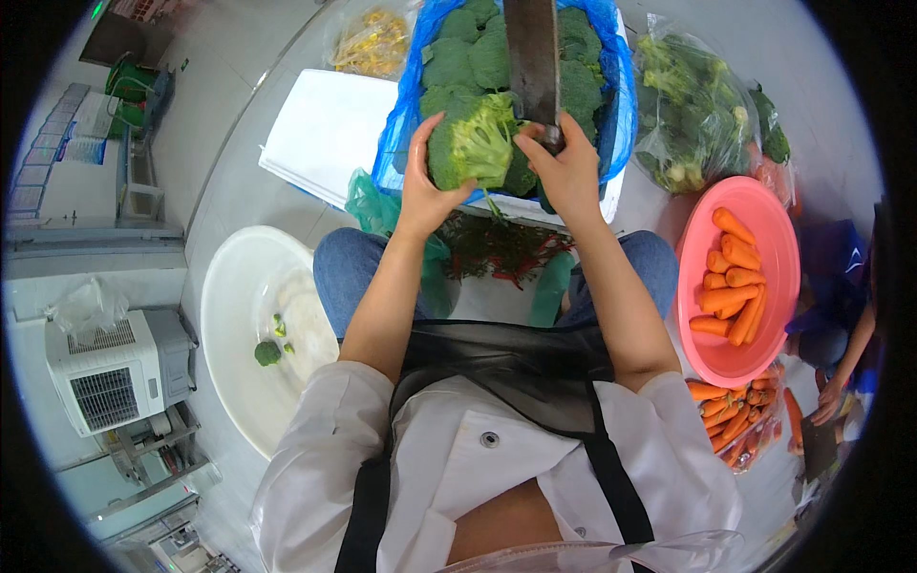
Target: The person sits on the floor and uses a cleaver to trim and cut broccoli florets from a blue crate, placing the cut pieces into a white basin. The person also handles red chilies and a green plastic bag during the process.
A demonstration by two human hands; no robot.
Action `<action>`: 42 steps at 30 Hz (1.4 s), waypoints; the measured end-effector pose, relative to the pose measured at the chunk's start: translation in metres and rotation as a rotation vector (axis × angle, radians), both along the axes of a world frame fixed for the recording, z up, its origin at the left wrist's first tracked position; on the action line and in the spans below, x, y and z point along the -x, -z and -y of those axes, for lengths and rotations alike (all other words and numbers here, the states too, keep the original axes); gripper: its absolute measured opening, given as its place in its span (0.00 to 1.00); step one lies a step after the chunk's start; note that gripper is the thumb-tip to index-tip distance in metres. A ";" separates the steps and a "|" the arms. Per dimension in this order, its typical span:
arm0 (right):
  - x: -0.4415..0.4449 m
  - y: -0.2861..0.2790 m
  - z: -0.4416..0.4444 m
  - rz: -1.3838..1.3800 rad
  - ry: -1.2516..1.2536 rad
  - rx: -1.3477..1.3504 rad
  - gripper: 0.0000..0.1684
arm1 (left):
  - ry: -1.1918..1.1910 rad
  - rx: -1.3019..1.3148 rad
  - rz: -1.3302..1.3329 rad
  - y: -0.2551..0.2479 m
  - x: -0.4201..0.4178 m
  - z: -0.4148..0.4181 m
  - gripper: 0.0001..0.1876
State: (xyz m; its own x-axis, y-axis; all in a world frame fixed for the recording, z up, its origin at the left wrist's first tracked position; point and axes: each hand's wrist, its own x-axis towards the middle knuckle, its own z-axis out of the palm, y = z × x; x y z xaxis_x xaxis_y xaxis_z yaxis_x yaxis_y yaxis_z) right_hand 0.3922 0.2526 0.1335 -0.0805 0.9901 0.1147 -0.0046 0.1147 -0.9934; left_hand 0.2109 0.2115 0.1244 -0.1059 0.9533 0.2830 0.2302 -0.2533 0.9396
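A cut broccoli head (476, 143), its pale green stems turned to the right, is gripped in my left hand (423, 179). My right hand (569, 168) is closed around the handle end of a cleaver (531, 61), whose broad dark blade points away from me. Both hands are over a white foam box (609, 197) lined with blue plastic (623, 107) and packed with broccoli heads (458, 54). The right fingertips are close to the broccoli's cut side; whether they touch it cannot be told.
A white basin (236, 286) holds a few broccoli pieces (268, 353). Right of me stand a pink basin (781, 286) of carrots (732, 297), bagged carrots (734, 419) and bagged broccoli (688, 107). A white foam lid (337, 129) lies left of the box. At far right, a co-worker's hand (829, 401) holds a blade.
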 end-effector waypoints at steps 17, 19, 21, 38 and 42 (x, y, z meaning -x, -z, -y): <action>0.008 0.028 0.028 0.081 0.060 -0.007 0.25 | -0.439 0.217 0.667 0.024 -0.029 0.010 0.37; 0.017 0.021 0.039 0.191 0.035 -0.046 0.31 | -0.454 0.193 0.570 0.020 -0.033 0.012 0.37; 0.020 0.023 0.039 0.263 0.034 -0.113 0.35 | -0.438 0.179 0.439 0.017 -0.035 0.015 0.37; -0.007 0.047 0.053 0.301 0.062 0.059 0.27 | -0.695 0.042 0.525 -0.047 0.125 0.105 0.33; -0.021 0.044 0.077 0.390 -0.177 0.134 0.35 | -1.018 0.115 -0.053 -0.028 0.239 0.175 0.39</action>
State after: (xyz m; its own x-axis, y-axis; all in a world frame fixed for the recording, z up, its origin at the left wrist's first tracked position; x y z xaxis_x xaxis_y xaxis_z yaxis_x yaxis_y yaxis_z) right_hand 0.4135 0.1758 0.0893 -0.2619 0.9612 -0.0864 0.3653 0.0159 -0.9307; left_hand -0.0280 0.0366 0.1520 -0.8702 0.4395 0.2228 0.3269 0.1766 0.9284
